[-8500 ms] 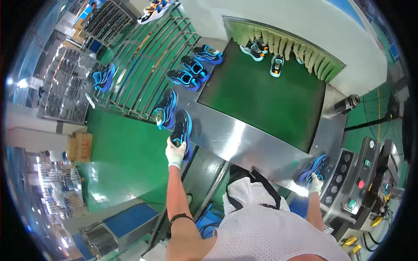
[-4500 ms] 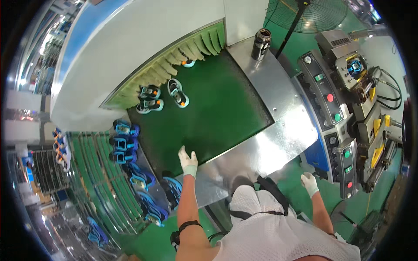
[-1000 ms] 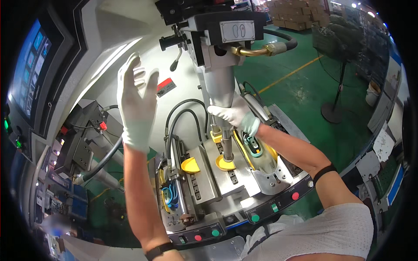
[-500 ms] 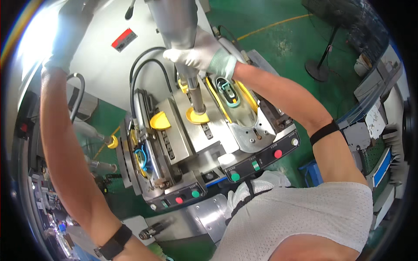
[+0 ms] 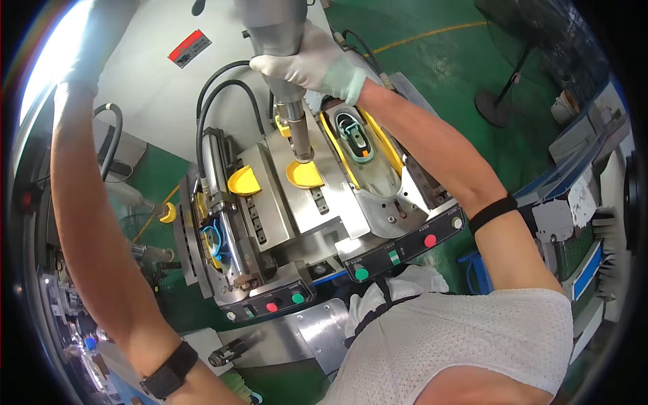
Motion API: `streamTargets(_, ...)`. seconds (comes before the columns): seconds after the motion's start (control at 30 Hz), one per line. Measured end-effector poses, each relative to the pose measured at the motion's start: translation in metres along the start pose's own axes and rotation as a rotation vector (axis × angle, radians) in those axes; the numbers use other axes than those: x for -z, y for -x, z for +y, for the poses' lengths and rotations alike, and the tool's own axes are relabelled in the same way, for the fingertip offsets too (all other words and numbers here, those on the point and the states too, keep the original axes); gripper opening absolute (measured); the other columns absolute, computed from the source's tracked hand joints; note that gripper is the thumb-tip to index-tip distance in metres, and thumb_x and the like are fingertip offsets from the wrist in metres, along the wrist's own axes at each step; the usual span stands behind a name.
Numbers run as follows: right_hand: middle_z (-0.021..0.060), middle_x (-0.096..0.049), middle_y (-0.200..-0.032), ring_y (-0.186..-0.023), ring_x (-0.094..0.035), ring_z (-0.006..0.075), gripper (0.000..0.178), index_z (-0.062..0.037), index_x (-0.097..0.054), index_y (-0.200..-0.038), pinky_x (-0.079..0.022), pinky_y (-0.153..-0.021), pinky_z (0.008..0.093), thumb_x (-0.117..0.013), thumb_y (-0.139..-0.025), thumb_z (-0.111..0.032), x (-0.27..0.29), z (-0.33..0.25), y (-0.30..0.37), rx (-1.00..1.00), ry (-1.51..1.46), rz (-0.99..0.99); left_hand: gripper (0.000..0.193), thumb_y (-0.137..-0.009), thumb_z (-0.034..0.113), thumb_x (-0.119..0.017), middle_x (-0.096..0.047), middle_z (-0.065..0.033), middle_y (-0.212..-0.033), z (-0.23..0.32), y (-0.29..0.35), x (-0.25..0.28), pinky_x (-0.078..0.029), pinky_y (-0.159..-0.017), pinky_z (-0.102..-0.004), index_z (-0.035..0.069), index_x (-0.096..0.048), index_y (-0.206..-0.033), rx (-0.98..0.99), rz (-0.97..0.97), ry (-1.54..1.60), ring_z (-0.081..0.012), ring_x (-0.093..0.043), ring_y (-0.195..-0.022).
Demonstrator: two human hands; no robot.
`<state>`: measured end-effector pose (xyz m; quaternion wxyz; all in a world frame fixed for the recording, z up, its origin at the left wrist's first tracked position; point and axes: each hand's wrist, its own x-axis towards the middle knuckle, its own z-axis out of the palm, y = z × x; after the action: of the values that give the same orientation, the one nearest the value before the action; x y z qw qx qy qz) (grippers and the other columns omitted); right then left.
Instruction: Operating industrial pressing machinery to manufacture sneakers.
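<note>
At the top edge of the press machine (image 5: 317, 202), the right hand (image 5: 307, 67), in a white glove, is wrapped shut around a thick grey metal column (image 5: 273, 30) that comes down from above. The column is smooth and dull grey, narrowing below the hand to a thinner rod (image 5: 300, 131) whose lower end meets a yellow curved pad (image 5: 305, 174) on the steel block. A second yellow pad (image 5: 244, 182) sits just to its left. To the right of the rod, in a yellow-rimmed cradle, lies a shoe sole (image 5: 356, 138), teal and grey with a small orange spot. The left hand (image 5: 101, 34), also gloved, is raised at the upper left corner in bright glare; whether it is open or closed cannot be told. Along the near edge of the machine sit red and green buttons (image 5: 361, 273).
</note>
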<state>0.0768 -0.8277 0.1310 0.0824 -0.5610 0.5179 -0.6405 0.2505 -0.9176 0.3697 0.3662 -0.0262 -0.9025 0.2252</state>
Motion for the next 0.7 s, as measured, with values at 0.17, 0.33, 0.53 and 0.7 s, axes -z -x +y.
streamTargets(0.17,0.0100,-0.072,-0.095,-0.090,-0.069,0.0245,0.050,-0.0059,-0.069,-0.102,-0.053,-0.083,0.0354,-0.081,-0.073,-0.045,-0.001,-0.017,0.006,-0.021,-0.013,-0.019,0.036,-0.099,0.021,-0.059,-0.058,-0.0168,-0.123,0.042,0.016,0.011,-0.047,-0.097,-0.0426,-0.002,-0.054,-0.127,0.235,-0.016,-0.115,-0.0321,-0.056,-0.112)
streamTargets(0.33,0.0080,-0.068,-0.109,-0.102,-0.064,0.0189,0.048,-0.0051,-0.063,-0.123,-0.051,-0.090,0.0320,-0.077,-0.086,-0.030,-0.011,-0.046,0.000,0.048,-0.119,-0.088,0.038,-0.100,0.016,-0.058,-0.059,-0.0149,-0.133,0.056,0.093,0.025,-0.050,-0.097,-0.0363,0.001,-0.054,-0.135,0.389,0.061,-0.225,-0.0244,-0.058,-0.119)
streamTargets(0.53,0.0012,-0.068,-0.096,-0.084,-0.062,0.0104,0.039,-0.0022,-0.063,-0.119,-0.052,-0.073,0.0280,-0.076,-0.090,-0.025,-0.016,-0.010,0.028,-0.001,-0.157,0.027,0.049,-0.095,0.004,-0.063,-0.054,-0.0216,-0.139,0.222,0.366,-0.014,-0.044,-0.106,-0.0392,-0.004,-0.047,-0.141,0.869,-0.055,0.265,-0.0321,-0.056,-0.124)
streamTargets(0.7,0.0085,-0.066,-0.097,-0.087,-0.065,0.0180,0.038,0.0021,-0.056,-0.119,-0.054,-0.077,0.0339,-0.071,-0.092,-0.020,-0.049,-0.014,0.091,-0.028,0.023,0.188,0.051,-0.101,0.011,-0.056,-0.055,-0.0207,-0.134,0.499,0.543,0.033,-0.046,-0.104,-0.0380,-0.005,-0.038,-0.147,2.102,-0.063,0.483,-0.0275,-0.058,-0.124)
